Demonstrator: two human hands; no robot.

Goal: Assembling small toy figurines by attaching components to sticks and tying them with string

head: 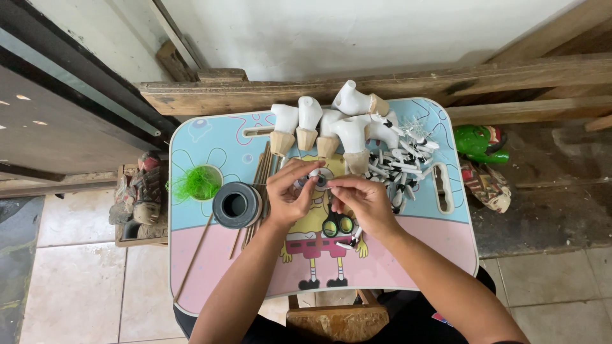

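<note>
Both hands over middle of small lap tabletop [210, 280], printed in blue and pink with a cartoon figure. Left hand [288, 194] and right hand [362, 202] meeting at fingertips, pinching a small pale piece [317, 181] between them. Piece too small to identify; held just above tabletop centre, in front of the white figures. Left fingers [305, 181] curled shut on piece from left; right fingers [341, 184] closed on it from right, thumb and forefinger tips nearly touching the left ones.

Around the hands:
- Row of white carved figures with bare wooden bases [331, 124] along far edge, touching each other, some tilted.
- Pile of small white sticks with black tips [398, 162] just right of them, near right hand.
- Dark grey spool [236, 205], hollow core facing up, just left of left hand.
- Bundle of thin wooden sticks [255, 185] between spool and left hand, one loose stick [194, 255] lying diagonal toward near left edge.
- Tuft of bright green fibre [196, 183] left of spool.
- Small scissors with black handles [338, 224] under right hand, partly hidden.

Off tabletop: green painted figure [478, 143] and patterned mask-like piece [491, 186] on floor at right; box of carved dark figures [137, 197] at left. Rough wooden planks [382, 86] behind, against white wall.
</note>
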